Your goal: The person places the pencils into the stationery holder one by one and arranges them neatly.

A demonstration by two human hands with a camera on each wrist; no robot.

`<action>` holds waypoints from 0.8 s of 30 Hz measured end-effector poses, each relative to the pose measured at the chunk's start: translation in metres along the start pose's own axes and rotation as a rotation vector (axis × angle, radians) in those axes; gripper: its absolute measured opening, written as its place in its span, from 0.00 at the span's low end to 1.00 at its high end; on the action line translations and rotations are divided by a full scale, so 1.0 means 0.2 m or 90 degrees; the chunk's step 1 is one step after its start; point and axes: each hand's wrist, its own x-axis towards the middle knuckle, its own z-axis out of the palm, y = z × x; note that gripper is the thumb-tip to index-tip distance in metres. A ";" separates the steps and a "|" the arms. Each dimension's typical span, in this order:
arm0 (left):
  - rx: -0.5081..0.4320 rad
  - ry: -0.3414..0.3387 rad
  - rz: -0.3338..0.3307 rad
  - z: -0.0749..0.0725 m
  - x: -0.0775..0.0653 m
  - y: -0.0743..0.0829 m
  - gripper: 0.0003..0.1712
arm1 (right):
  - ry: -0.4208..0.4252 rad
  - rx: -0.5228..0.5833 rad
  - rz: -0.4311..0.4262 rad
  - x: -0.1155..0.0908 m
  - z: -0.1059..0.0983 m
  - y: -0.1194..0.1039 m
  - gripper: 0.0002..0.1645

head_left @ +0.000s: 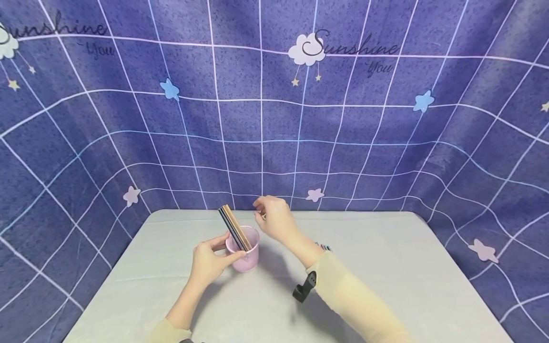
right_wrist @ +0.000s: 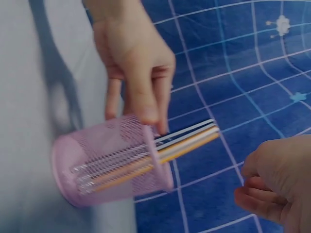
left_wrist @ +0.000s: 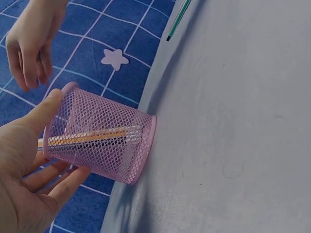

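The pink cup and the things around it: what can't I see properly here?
- Head view: under the coloured ends, the rest is hidden by the right sleeve.
- Left wrist view: the green pen or pencil is cut off by the top edge.
- Right wrist view: the pencils' lower ends blur behind the pink cup's mesh; the right hand is cut off by the edge.

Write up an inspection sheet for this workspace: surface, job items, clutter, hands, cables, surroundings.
Surface: pale tabletop, with shadows across it.
Job items: pink mesh cup, upright; dark and yellowish pencil-like sticks lean inside, ends above the rim.
Clutter: thin pens apart from the cup, partly hidden by the right forearm in the head view.
Left hand: grips the cup near its rim.
Right hand: beside the cup, fingers loosely bent, nothing seen held.
Cables: nothing seen.
Surroundings: blue-purple grid-patterned curtain.
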 end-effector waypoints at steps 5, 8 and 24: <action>-0.020 0.001 -0.005 -0.01 0.00 0.00 0.42 | 0.016 0.010 0.003 0.00 -0.11 0.03 0.08; -0.035 -0.004 -0.008 -0.01 -0.01 0.01 0.42 | 0.017 0.008 0.011 -0.02 -0.18 0.06 0.09; -0.056 -0.018 -0.017 -0.02 -0.01 0.00 0.42 | 0.032 -0.065 0.042 -0.28 -0.43 0.37 0.12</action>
